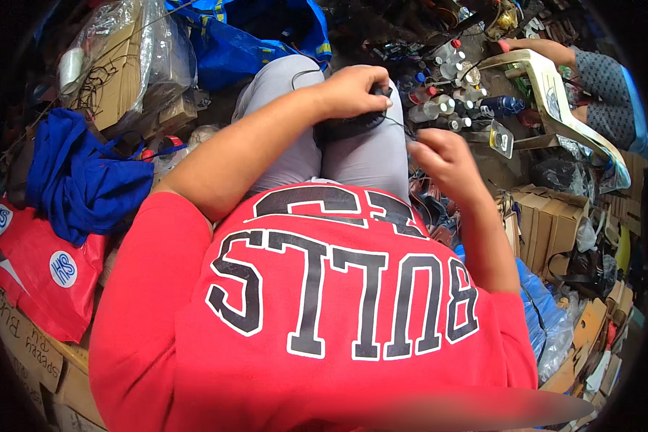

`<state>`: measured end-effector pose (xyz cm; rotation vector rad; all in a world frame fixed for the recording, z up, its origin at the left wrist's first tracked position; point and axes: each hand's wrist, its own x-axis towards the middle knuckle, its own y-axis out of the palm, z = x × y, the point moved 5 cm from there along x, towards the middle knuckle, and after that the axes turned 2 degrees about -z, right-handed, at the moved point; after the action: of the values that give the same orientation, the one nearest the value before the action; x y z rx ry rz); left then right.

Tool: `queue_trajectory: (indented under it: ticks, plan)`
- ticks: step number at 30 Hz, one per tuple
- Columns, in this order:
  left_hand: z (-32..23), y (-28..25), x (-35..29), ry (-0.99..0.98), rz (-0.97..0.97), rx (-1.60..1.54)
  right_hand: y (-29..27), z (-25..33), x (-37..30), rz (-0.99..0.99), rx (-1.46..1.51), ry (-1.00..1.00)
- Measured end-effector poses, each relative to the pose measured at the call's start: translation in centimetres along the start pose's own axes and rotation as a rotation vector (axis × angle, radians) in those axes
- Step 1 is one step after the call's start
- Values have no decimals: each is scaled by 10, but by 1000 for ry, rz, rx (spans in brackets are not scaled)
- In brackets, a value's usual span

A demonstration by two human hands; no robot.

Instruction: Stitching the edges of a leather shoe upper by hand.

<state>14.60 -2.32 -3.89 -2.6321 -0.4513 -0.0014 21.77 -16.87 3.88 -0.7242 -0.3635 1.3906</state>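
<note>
A black shoe (349, 128) rests across my knees, on grey trousers. My left hand (356, 90) is closed over its upper side, hiding much of it. Just to the right, my right hand (446, 160) is held in a fist above my right thigh's outer side, apart from the shoe. A thin dark thread (402, 127) stretches from the shoe to the right fingers, which look pinched on it. Another loop of thread (299, 74) curls over my left knee.
Beyond my knees lies a blue bag (255, 36). Several bottles (446, 93) stand at the far right beside a white plastic chair (547, 86), where another person's leg (605, 86) shows. Plastic-wrapped cardboard (122, 72), blue cloth (86, 169) and a red bag (50, 270) crowd the left; cardboard pieces (551, 223) lie right.
</note>
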Motion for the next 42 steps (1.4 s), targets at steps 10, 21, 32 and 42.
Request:
queue_trajectory:
  ticks: [10, 21, 32, 42]
  plan:
    - [-1, -28, 2, -110, 237, -218, -9, -7, 4, -200, -24, -80]
    - [3, -27, -3, -160, 292, -317, 0, 7, 31, -149, -275, -72]
    - [5, -28, -1, -130, 320, -277, 2, 16, 38, -146, -386, -102]
    - [6, -20, 15, -103, 345, -279, -7, 4, 48, -31, -297, -44]
